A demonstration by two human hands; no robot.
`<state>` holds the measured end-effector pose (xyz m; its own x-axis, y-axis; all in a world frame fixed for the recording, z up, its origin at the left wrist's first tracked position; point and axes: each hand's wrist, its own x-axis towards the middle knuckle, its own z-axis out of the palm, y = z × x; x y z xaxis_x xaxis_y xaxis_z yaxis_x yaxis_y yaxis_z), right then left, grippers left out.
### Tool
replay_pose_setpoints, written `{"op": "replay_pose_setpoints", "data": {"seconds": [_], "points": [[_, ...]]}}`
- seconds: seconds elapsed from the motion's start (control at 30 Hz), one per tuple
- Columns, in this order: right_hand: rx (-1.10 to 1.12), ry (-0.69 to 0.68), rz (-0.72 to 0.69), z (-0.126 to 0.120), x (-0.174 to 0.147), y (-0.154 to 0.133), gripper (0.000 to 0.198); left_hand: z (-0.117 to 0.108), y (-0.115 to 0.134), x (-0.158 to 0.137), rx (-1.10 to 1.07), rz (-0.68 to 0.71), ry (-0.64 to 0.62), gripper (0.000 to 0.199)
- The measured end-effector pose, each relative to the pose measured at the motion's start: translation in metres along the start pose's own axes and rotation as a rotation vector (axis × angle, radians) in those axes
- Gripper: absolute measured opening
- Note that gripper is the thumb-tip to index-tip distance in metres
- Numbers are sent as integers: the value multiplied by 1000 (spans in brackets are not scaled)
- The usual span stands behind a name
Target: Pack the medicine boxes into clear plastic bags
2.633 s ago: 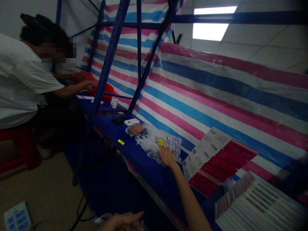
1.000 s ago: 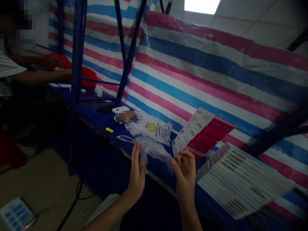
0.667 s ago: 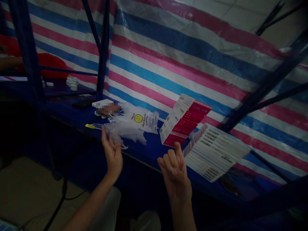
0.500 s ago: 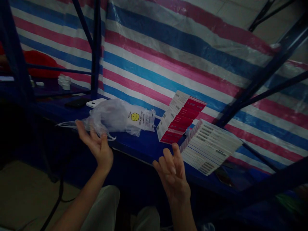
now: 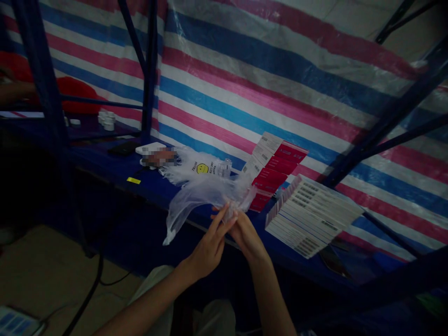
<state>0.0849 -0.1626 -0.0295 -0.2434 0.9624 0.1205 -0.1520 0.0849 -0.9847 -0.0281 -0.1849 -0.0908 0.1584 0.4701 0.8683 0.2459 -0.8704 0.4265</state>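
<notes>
A thin translucent plastic bag [image 5: 199, 189] spreads out to the left from where my two hands meet, over the front of the blue table. My left hand [image 5: 212, 242] has its fingers closed on the bag's gathered part. Close against it, my right hand [image 5: 245, 233] also grips the bag, its fingers partly hidden. Behind lies a pile of clear bags with a yellow smiley print [image 5: 202, 168]. Just beyond my right hand stand red and white boxes [image 5: 276, 170] in a stepped stack. Right of these is a row of white cartons with barcodes [image 5: 311, 217].
A white phone-like object [image 5: 151, 148] and a dark one [image 5: 122, 148] lie at the back left, near small white jars [image 5: 107, 120]. A yellow strip [image 5: 133, 180] is on the table. Blue metal posts [image 5: 149, 70] frame the striped sheet [image 5: 262, 93]. A dark phone [image 5: 334, 261] lies at right.
My left hand has moved right to meet my right hand, and the plastic bag has come with it, off the pile. My right hand has closed on the bag. The yellow strip now shows.
</notes>
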Motion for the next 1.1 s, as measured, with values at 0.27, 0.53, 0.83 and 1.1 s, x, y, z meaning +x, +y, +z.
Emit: {"op": "replay_pose_setpoints", "data": {"seconds": [0.27, 0.53, 0.83, 1.1], "points": [[-358, 107, 24, -25, 38, 30, 57, -57, -32, -8, 480, -114, -37, 39], [-885, 465, 85, -43, 28, 34, 59, -94, -67, 7, 790, -153, -342, 38], [-1410, 774, -622, -19, -15, 18, 52, -62, -56, 0, 801, -118, -347, 32], [-1498, 420, -478, -28, -10, 15, 28, -78, -26, 38, 962, -39, -50, 27]]}}
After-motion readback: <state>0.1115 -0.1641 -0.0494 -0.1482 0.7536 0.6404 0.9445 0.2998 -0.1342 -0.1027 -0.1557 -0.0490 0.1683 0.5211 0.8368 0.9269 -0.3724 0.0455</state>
